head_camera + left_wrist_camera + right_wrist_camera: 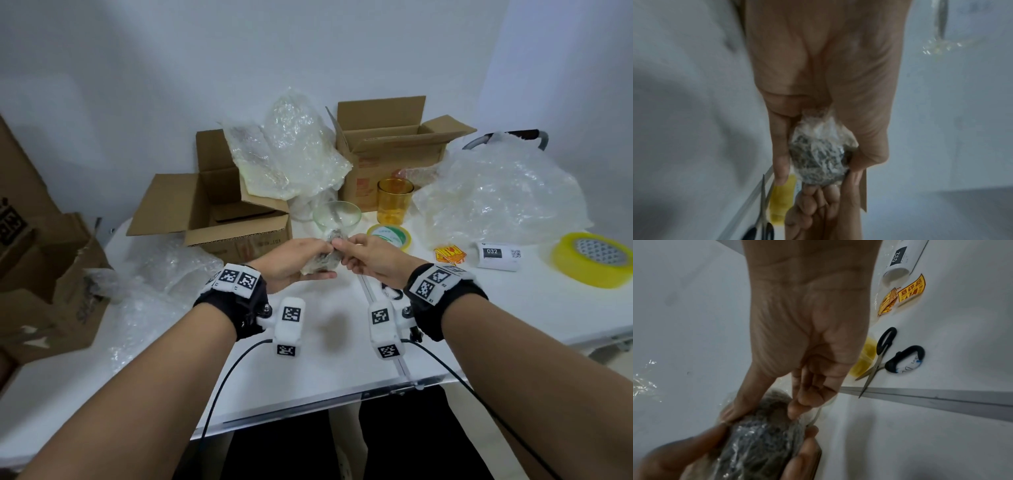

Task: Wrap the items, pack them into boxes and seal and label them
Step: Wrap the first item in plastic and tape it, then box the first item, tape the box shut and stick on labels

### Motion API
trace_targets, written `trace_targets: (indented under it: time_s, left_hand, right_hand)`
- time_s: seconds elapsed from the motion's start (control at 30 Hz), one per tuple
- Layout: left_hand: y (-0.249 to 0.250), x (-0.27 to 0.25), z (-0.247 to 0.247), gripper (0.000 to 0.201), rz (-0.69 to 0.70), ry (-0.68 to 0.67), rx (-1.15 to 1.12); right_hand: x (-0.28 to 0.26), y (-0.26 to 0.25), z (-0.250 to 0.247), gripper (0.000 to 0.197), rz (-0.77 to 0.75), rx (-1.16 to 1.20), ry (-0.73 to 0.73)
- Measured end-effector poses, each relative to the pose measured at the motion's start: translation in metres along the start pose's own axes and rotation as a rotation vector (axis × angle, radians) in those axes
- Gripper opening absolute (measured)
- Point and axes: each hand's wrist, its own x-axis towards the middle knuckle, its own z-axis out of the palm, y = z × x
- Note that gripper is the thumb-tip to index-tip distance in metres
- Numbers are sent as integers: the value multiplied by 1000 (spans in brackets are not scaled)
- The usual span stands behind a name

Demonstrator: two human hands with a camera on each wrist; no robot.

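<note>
My left hand cups the bundle from below, fingers curled round it; my right hand pinches its wrap at the top end, just right of that grip.

Can't ID the dark item inside its bubble wrap; left wrist view blurred, my fingers cover its top.
</note>
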Motion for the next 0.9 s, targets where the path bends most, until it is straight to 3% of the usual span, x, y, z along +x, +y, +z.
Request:
trace_targets:
  time_s: [0.1, 0.17, 0.3, 0.4, 0.47, 0.57, 0.7, 0.8, 0.9]
  left_hand:
    - [-2, -3, -6, 30, -6, 21, -37]
    - [-2, -6, -6, 30, 28, 63, 31]
    - [2, -11, -4, 77, 174, 255, 485]
    - [9, -11, -6, 95, 328, 384, 668]
    - [21, -15, -10, 90, 405, 421, 573]
    - [45, -28, -26, 67, 451, 484, 448]
    - [65, -48, -63, 36, 512, 792, 371]
    - [68, -61, -92, 30, 524, 980, 263]
    - [59, -76, -125, 23, 442, 1096, 425]
  right_hand:
    - [2, 0, 2, 28, -4, 14, -33]
    - [2, -2, 3, 42, 43, 55, -80]
    - [4, -18, 11, 67, 118, 147, -94]
    - [16, -32, 29, 52, 1, 72, -42]
    - [25, -45, 41, 48, -64, 110, 61]
    - [40, -70, 57, 34, -107, 177, 122]
    - [50, -99, 87, 37, -158, 89, 192]
    - [56, -110, 108, 30, -200, 27, 223]
    - [61, -115, 129, 27, -216, 32, 233]
